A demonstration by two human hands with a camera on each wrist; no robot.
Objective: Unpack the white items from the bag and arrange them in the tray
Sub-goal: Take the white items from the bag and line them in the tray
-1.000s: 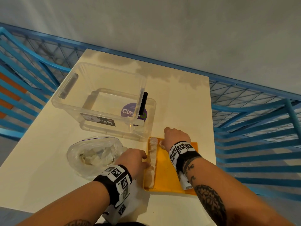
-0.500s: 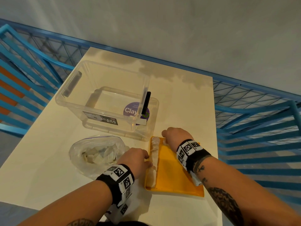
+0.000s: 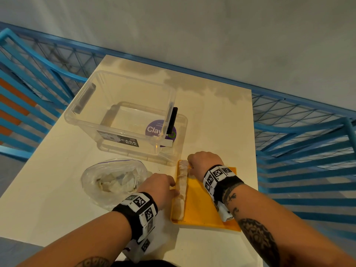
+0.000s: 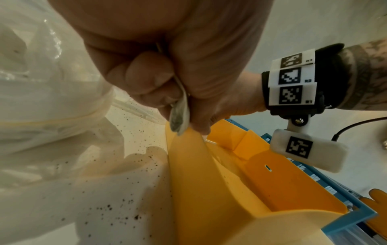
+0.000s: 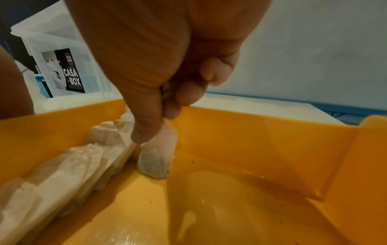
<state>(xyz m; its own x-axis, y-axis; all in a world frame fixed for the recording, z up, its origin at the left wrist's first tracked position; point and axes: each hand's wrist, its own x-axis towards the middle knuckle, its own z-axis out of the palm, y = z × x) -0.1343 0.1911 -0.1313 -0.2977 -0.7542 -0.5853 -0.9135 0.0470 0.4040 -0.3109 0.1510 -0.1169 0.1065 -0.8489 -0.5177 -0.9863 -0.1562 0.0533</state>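
Observation:
An orange tray (image 3: 202, 205) lies on the table near its front edge. A row of white pouches (image 3: 182, 187) runs along its left wall. In the right wrist view my right hand (image 5: 157, 126) pinches one white pouch (image 5: 157, 159), which stands on the tray floor (image 5: 251, 149) at the far end of the row (image 5: 73, 165). My left hand (image 3: 159, 187) is at the tray's left rim and pinches another white pouch (image 4: 179, 119) between thumb and fingers. The clear plastic bag (image 3: 113, 180), with several white pouches inside, lies to the left of the tray.
A clear storage box (image 3: 123, 112) with a black clip (image 3: 172, 120) on its right wall stands behind the bag and tray. Blue metal railing (image 3: 298, 132) surrounds the cream table (image 3: 221, 116) on the left, back and right.
Both hands stay almost where they were at the tray, each still pinching a pouch. Only the view has shifted a little.

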